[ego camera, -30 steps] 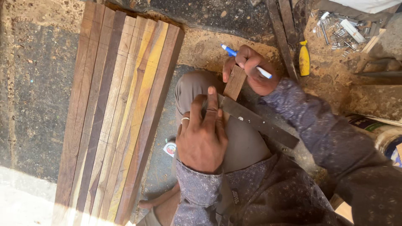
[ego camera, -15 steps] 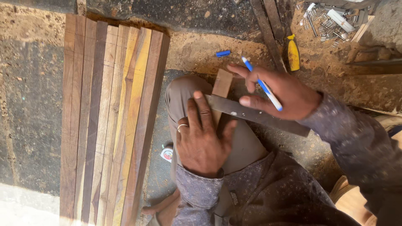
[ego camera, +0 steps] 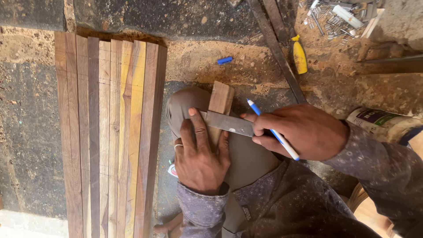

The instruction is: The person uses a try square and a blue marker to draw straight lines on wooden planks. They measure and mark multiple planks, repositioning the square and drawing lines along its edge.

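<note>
A short wooden strip (ego camera: pixel 220 99) lies lengthwise on my bent knee (ego camera: pixel 185 103). Across it rests a flat metal ruler blade (ego camera: pixel 229 123). My left hand (ego camera: pixel 200 154) presses down flat on the strip and the ruler's left end, fingers spread. My right hand (ego camera: pixel 299 132) grips a blue and white pen (ego camera: pixel 273 130) and also pinches the ruler's right part; the pen tip points up and left, just above the ruler's edge beside the strip.
A row of long wooden strips (ego camera: pixel 110 132) of mixed tones lies side by side on the dusty floor at left. A blue pen cap (ego camera: pixel 224 60), a yellow-handled tool (ego camera: pixel 300 56), a long dark bar (ego camera: pixel 277 48) and loose nails (ego camera: pixel 335 20) lie beyond my knee. A labelled container (ego camera: pixel 379 123) stands at right.
My right hand has come down from beyond the strip onto the ruler, pen turned tip-up. The ruler has shifted to lie level across the strip. My left hand stayed pressing.
</note>
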